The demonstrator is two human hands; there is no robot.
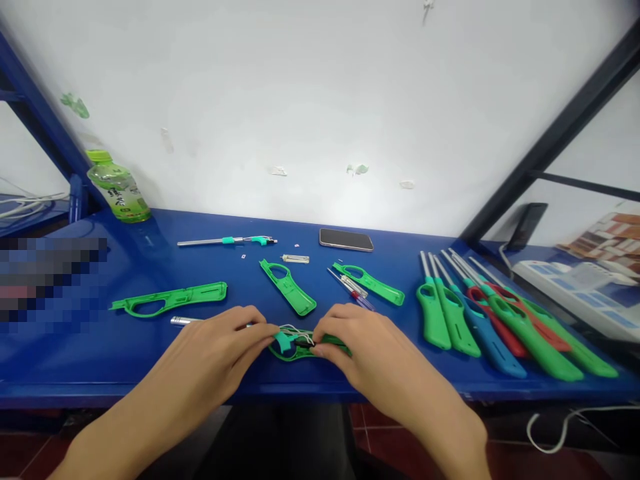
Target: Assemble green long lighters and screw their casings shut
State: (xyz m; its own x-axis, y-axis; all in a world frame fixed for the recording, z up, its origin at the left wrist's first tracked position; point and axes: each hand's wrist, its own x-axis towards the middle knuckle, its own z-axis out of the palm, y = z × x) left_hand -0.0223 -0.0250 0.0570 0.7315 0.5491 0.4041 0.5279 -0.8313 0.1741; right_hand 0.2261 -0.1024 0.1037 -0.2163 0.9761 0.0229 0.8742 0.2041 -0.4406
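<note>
Near the table's front edge, a green lighter shell half (pixel 295 355) lies between my two hands with its inner parts exposed. A teal trigger (pixel 285 341) and thin pale wires (pixel 297 331) show in it. My left hand (pixel 235 343) is closed, thumb and forefinger pinching at the trigger end of this opened lighter. The tip of a metal tube (pixel 184 321) sticks out to the left beyond that hand. My right hand (pixel 350 340) has its fingertips pressed on the handle end of the shell, by a small black part (pixel 304 344). The fingers partly hide what they grip.
Loose green shell halves (pixel 175 298) lie behind my hands, with a screwdriver (pixel 357 295), a clear fuel tank (pixel 296 259) and a metal lighter tube (pixel 215 241). A phone (pixel 346 239) and a bottle (pixel 120 190) are near the wall. Several whole lighters (pixel 460 323) lie right.
</note>
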